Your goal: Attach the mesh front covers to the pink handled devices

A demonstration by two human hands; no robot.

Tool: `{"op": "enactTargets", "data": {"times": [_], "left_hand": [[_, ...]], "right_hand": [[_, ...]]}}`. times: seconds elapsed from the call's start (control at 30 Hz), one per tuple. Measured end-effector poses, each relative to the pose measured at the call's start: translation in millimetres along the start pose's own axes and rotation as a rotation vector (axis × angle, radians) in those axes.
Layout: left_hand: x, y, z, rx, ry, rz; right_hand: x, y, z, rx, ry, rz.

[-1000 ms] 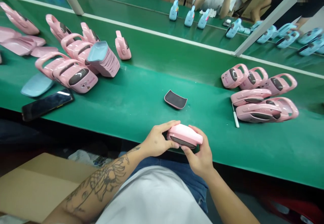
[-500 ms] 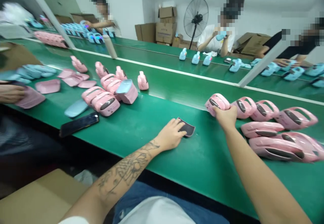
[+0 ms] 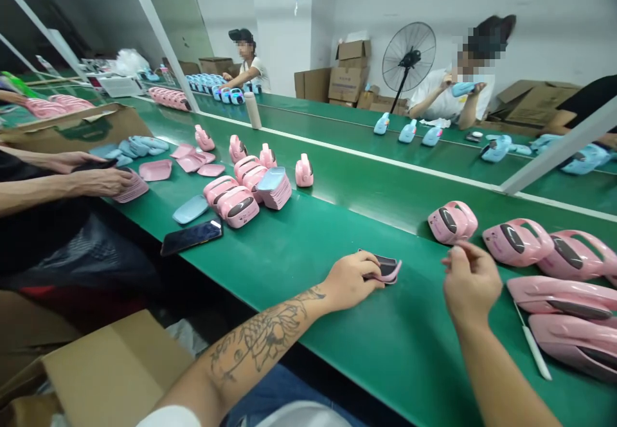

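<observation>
Panel [image 3: 387, 265], dark-faced and pink-edged, pinched at the green table [image 3: 289, 253] by my left hand [image 3: 351, 279], fingers closed; my right hand [image 3: 472, 285], half-curled and empty, hovers near a pink handled case [image 3: 452, 221].

No readable text. Small printed marks on pink handled case [image 3: 448, 222] beside right hand [image 3: 471, 279], too tiny to make out. Printing on stacked cardboard box [image 3: 348, 83], too blurred.

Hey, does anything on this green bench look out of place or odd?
Two things, perhaps: a blue panel tops a stack of pink panels, clashing in colour, and a phone lies at the near edge of the bench, where it might get knocked off. I see no spill.
</observation>
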State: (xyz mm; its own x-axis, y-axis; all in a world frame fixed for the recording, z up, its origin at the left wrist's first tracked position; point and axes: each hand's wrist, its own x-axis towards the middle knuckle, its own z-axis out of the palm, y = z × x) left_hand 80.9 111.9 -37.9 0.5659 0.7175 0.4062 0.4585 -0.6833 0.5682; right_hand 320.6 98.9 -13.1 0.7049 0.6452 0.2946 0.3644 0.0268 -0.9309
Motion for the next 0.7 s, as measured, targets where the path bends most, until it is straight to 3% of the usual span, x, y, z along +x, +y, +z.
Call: {"op": "enactTargets", "data": {"times": [0.07,0.13,0.17,0.27,0.37,0.43,0.5,0.53,0.63,0.7], "left_hand": [[3.0,6.3,-6.2,-0.119,0.092,0.018],[9.1,14.1,-7.8,-0.156,0.125,0.133],[12.4,18.1,-7.0,-0.125,0.107,0.217],[20.3,24.4,-3.7,0.008,0.024,0.426],[31.1,7.1,-11.9,0.078,0.025,0.477],[46.9,-21.9,-29.1,0.091,0.15,0.308],[70.5,-59.2,-54.1,0.117,0.388,-0.096],[84.2,-78.2,-67.7,0.128,0.469,-0.219],[122.7,-124.2,-103.2,0.115,0.512,-0.307],[140.4,-142.3,-118.1,0.085,0.457,-0.245]], "right_hand": [[-40.8,-11.4,-8.4,0.247,-0.226,0.177],[-70.8,-20.0,-10.3,0.518,-0.502,0.394],[-80.1,-22.4,-9.5,0.613,-0.568,0.488],[-85.8,-21.8,-5.4,0.755,-0.535,0.717],[-70.4,-13.9,-5.2,0.834,-0.447,0.816],[-58.2,-8.1,-7.6,0.888,-0.441,0.841],[-49.3,-3.0,-10.4,0.929,-0.478,0.878],[-46.6,-0.8,-11.4,0.945,-0.5,0.893],[-44.6,4.1,-12.1,0.983,-0.552,0.896],[-45.0,5.5,-11.0,1.0,-0.605,0.888]]}}
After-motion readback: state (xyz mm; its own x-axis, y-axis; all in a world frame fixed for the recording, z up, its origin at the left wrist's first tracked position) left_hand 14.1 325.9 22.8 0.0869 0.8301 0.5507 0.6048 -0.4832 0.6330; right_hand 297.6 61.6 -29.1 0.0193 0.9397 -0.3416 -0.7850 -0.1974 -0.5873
